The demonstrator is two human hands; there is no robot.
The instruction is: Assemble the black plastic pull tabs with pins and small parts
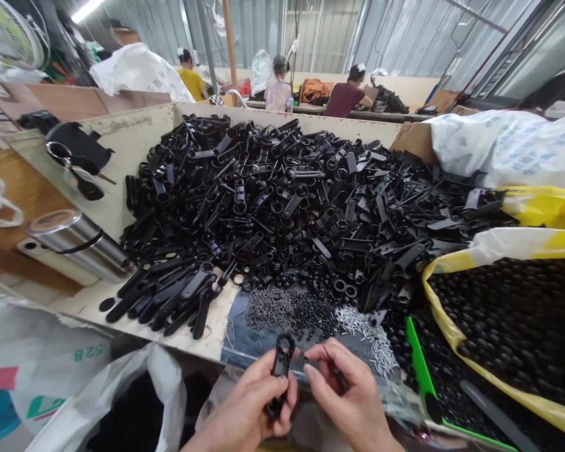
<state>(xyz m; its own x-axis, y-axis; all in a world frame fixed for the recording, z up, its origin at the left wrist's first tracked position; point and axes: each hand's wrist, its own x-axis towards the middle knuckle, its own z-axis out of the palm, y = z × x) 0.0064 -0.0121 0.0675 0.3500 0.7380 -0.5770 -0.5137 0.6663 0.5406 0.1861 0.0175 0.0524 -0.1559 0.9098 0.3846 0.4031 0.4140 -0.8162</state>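
Black plastic part (pixel 279 367) sits clamped upright in the left hand (pixel 247 408), while the right hand (pixel 353 402) pinches a thin dark piece (pixel 335 371) between its fingertips, just beside the part. Above the hands, a large heap (pixel 273 201) of similar black parts stands piled across the table (pixel 211 333), far outweighing the one part in hand. Silver pins (pixel 367 336) and dark bits (pixel 292 311) lie in small piles nearby, and a yellow-lined sack (pixel 513 326) of round black pieces sits to the right.
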